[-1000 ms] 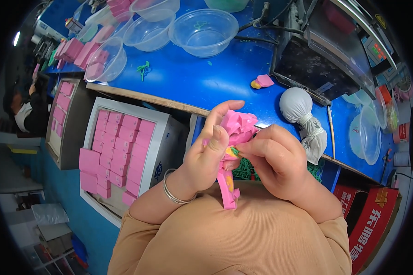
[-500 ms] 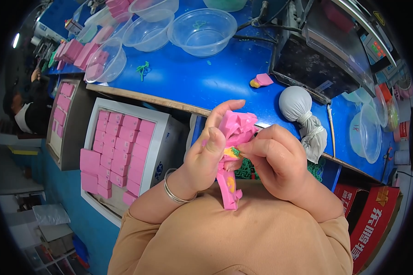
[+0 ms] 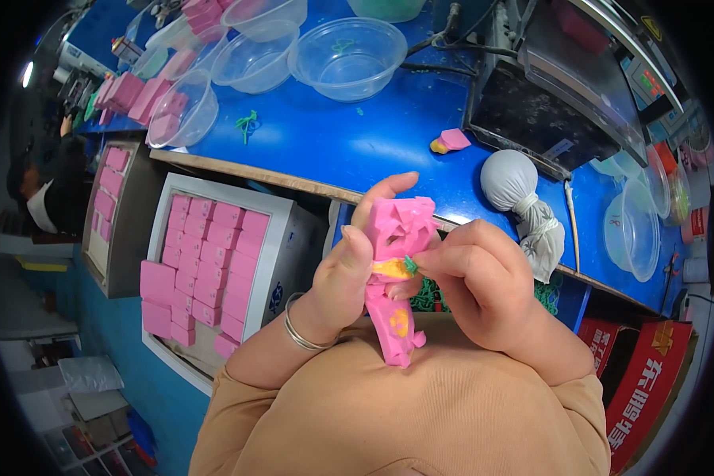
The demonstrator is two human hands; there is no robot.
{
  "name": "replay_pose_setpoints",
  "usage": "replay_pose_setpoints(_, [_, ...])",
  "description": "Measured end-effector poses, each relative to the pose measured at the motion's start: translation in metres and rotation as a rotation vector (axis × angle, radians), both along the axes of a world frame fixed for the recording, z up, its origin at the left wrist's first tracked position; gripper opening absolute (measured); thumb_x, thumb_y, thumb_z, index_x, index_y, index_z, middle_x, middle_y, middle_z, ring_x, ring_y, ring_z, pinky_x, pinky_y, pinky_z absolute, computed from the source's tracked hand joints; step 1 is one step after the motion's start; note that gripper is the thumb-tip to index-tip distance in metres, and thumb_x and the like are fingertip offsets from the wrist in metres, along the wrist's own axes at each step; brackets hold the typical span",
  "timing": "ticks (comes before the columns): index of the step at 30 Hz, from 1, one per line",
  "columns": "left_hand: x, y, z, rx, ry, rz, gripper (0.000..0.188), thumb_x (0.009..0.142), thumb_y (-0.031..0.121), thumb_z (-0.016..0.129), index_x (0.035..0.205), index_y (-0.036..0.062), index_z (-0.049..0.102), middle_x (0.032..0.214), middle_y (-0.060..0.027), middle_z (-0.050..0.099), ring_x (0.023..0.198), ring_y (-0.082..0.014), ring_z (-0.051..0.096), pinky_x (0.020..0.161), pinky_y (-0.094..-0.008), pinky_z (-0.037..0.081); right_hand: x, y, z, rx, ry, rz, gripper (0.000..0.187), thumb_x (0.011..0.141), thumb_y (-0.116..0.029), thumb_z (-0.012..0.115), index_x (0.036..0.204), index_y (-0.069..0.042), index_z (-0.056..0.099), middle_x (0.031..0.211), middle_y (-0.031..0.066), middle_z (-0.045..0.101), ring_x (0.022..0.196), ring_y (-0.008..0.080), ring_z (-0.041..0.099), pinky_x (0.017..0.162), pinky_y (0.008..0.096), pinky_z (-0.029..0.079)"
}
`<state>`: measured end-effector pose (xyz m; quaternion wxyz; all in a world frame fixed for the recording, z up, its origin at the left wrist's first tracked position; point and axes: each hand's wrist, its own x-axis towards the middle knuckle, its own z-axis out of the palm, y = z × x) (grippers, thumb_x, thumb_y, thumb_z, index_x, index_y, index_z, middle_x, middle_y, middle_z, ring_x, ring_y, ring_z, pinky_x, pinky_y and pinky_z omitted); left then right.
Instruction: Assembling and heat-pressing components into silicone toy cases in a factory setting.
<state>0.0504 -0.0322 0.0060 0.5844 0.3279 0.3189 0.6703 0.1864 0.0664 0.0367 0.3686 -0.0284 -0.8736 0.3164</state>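
A pink, rubbery mould-like piece [image 3: 398, 216], folded open with jagged inner faces, is gripped in my left hand [image 3: 343, 278]. Its lower flap [image 3: 390, 333] hangs against my shirt and bears a yellow patch. Between its parts a yellow filling [image 3: 390, 268] shows. My right hand [image 3: 488, 285] is closed in a pinch on a small green piece [image 3: 412, 265] at the right end of the yellow. The right fingertips partly cover that green piece. Fingers of my left hand behind the mould are partly hidden.
A white-rimmed box [image 3: 250, 317] of pink blocks stands at left. On the blue table [image 3: 325, 139] are clear bowls [image 3: 347, 59], a small pink-and-yellow piece [image 3: 451, 141], a tied grey cloth bundle [image 3: 509, 181], a stick [image 3: 571, 226] and a black machine [image 3: 531, 111]. Green strands lie below my hands.
The pink mould has shifted slightly left and tilted, so more of the yellow shows. My right hand stays pinched on the green piece, which now sits at the yellow's right end.
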Motion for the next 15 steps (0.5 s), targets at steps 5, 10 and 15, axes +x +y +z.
replay_pose_setpoints(5, [-0.001, 0.0, 0.0, 0.017, 0.042, 0.025, 0.086, 0.083, 0.067, 0.032, 0.139, 0.0045, 0.014, 0.104, -0.0066, 0.05, 0.082, -0.009, 0.048, 0.068, -0.0232, 0.043, 0.002, -0.002, 0.006, -0.055, -0.03, -0.018, 0.026, 0.062, -0.001, 0.071, 0.085, -0.002, 0.058, 0.077, 0.0097, 0.056, 0.065, 0.0231, 0.056, 0.053, 0.0314, 0.046])
replay_pose_setpoints(10, [-0.001, -0.002, 0.001, 0.049, 0.026, 0.059, 0.09, 0.082, 0.068, 0.032, 0.139, 0.0008, 0.014, 0.109, -0.0069, 0.05, 0.098, -0.0123, 0.05, 0.084, -0.0259, 0.043, 0.002, -0.005, 0.012, -0.201, -0.075, -0.011, 0.025, 0.065, -0.003, 0.071, 0.088, -0.001, 0.059, 0.08, 0.0109, 0.058, 0.068, 0.024, 0.058, 0.055, 0.0316, 0.047])
replay_pose_setpoints(15, [-0.001, -0.001, 0.0, 0.033, 0.067, 0.052, 0.091, 0.081, 0.068, 0.033, 0.139, 0.0007, 0.014, 0.108, -0.0066, 0.05, 0.099, -0.0124, 0.05, 0.086, -0.0265, 0.042, 0.004, 0.003, 0.006, -0.076, -0.052, 0.07, 0.024, 0.064, 0.0, 0.07, 0.086, -0.002, 0.06, 0.082, 0.0105, 0.06, 0.071, 0.026, 0.061, 0.059, 0.0321, 0.05])
